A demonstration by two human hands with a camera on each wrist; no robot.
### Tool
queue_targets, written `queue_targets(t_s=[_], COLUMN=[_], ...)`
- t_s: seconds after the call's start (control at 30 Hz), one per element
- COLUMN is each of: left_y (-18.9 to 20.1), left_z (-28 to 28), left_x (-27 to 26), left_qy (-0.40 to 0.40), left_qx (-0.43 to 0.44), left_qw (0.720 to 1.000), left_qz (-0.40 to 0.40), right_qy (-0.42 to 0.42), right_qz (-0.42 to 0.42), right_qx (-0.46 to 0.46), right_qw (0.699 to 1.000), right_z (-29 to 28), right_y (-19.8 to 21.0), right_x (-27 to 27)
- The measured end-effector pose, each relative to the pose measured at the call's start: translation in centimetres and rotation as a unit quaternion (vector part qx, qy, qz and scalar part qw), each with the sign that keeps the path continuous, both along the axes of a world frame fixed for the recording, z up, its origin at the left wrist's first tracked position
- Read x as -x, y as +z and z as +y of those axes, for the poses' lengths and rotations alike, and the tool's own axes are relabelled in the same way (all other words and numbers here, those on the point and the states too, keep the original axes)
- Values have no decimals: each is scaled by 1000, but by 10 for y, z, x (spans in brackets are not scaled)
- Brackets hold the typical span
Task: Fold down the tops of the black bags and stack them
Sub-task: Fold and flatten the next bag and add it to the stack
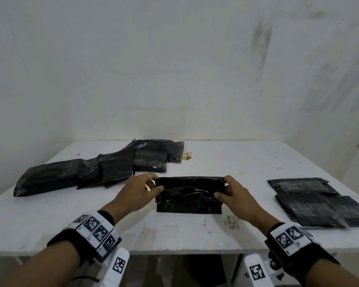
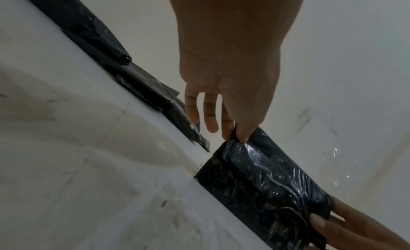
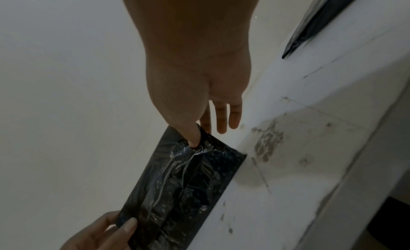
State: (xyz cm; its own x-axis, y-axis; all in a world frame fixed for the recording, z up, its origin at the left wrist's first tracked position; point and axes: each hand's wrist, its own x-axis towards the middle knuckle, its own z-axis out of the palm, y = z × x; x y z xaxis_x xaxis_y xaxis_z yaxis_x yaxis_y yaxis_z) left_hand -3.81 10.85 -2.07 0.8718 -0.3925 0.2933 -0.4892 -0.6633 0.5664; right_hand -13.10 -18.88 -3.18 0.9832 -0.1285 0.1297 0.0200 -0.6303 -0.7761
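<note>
Both hands, the left hand (image 1: 137,191) and the right hand (image 1: 234,195), pinch opposite ends of a crinkled glossy black plastic bag (image 1: 189,194), its top folded over, mid-counter. The scuffed white counter (image 1: 195,235) also holds folded black bags (image 1: 313,204) stacked right and unfolded black bags (image 1: 87,172) far left, before a white wall (image 1: 174,69).

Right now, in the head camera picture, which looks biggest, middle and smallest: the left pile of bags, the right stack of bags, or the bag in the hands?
1. Left pile: looks biggest, spread widest across the table.
2. Right stack: middle, though it runs off the picture's edge, so part is hidden.
3. Held bag: smallest, pinched by the left hand and right hand.
</note>
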Motion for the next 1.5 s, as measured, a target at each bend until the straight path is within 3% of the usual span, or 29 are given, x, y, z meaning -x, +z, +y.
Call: queue_targets(t_s=[0.1,0.2,0.37,0.5,0.63,0.7,0.8,0.87,0.93,1.03,1.13,1.27,1.5], left_y=[2,14,60,85,90,89,88,88,87,83,79,78,73], left_z=[3,13,9,-10,-19,-18,-13,-9,-6,-3,-1,7,10], left_x=[-5,-7,10,27,37,39,42,43,44,45,47,51,56], left_qy=[4,-3,-90,-170,-209,-197,-169,-154,-146,-144,-143,-141,-135], left_qx=[-24,-22,106,110,141,182,251,304,337,343,335,334,334], left_qw=[1000,998,987,975,963,958,947,931,917,912,913,912,912], left_qz=[0,55,80,91,100,98,110,135,158,172,182,192,197], right_qy=[4,14,66,146,174,165,69,33,58,119,118,119,105], right_qz=[-14,-44,-81,-68,-61,-76,-151,-186,-184,-184,-199,-131,-123], right_qx=[-51,-5,93,129,75,39,19,-58,-158,-215,-197,-310,-336], right_qw=[999,999,990,978,980,983,986,980,968,952,953,934,928], right_z=[0,-5,-3,16,35,43,49,58,71,88,95,96,106], right_y=[8,31,96,141,159,157,144,128,111,90,86,94,96], right_x=[-4,-9,-17,-26,-35,-37,-31,-21,-13,-12,-17,-22,-26])
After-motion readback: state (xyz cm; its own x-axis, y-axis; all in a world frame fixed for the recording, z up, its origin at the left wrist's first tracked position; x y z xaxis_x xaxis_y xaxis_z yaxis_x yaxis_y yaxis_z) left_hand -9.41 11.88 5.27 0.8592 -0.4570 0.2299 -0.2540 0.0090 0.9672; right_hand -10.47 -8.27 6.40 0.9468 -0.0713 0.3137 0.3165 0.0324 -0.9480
